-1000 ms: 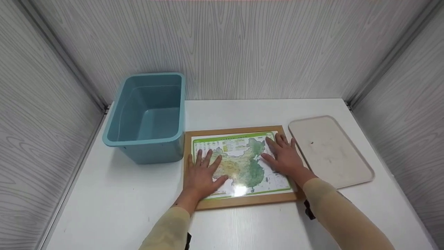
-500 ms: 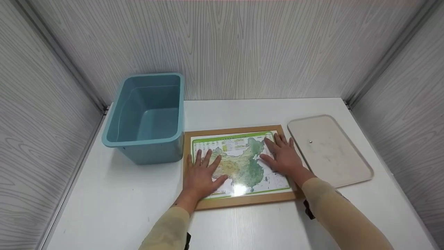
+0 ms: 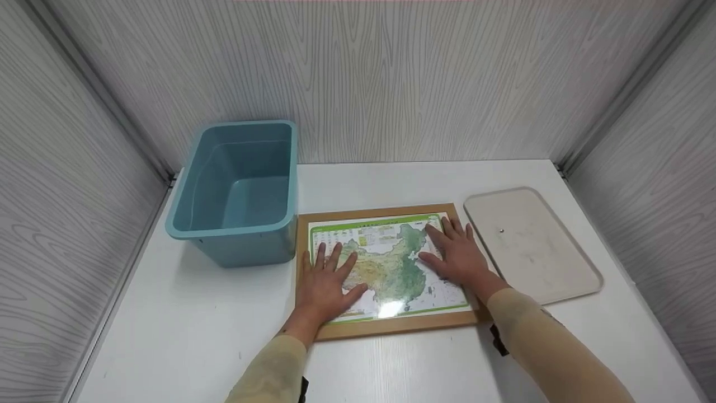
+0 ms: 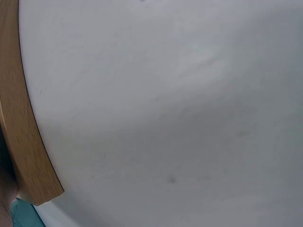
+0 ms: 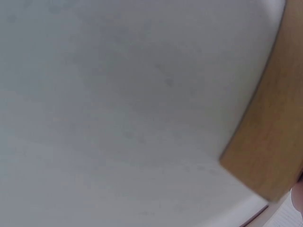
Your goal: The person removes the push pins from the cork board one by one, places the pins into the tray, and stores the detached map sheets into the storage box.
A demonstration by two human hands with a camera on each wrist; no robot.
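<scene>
**Both hands flat on the map board**

Your head view shows everything; the wrist views show only the board's wooden edge and bare desk. One map board (image 3: 386, 268) lies mid-desk, your left hand (image 3: 324, 282) and right hand (image 3: 458, 254) pressing it, fingers spread straight. One blue bin (image 3: 238, 190), one beige tray (image 3: 531, 243), white desk (image 3: 184, 330), grey wood-grain walls.
</scene>
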